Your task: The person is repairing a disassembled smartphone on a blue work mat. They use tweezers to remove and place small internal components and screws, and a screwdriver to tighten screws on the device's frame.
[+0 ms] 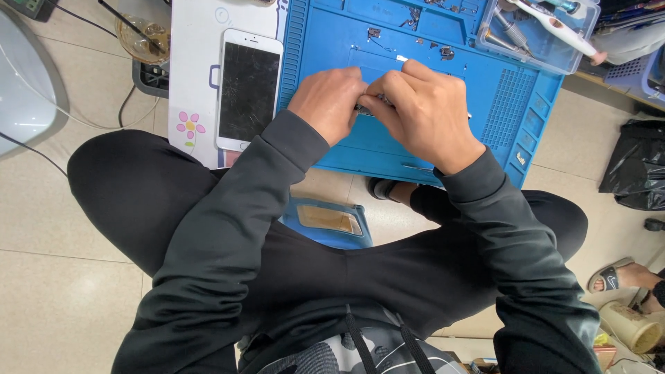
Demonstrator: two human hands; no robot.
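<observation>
A phone [248, 88] with a cracked screen lies left of the blue mat [530, 114], untouched. Over the mat, a small dark part [367, 107], mostly hidden, is pinched between the left hand [328, 102] and the right hand [424, 111]; fine disassembly appears to be in hand, and steady fingertip control is called for. Loose screws [429, 43] are kept in the mat's recesses. At right, tools [554, 21] are held in a clear tray [533, 61].

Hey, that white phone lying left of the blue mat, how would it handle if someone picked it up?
The white phone looks stiff and flat, so it should lift without flexing. Its dark screen appears cracked, so probably fragile and rough under fingers. It lies flat on the white surface, unlikely to roll or tip.
</observation>
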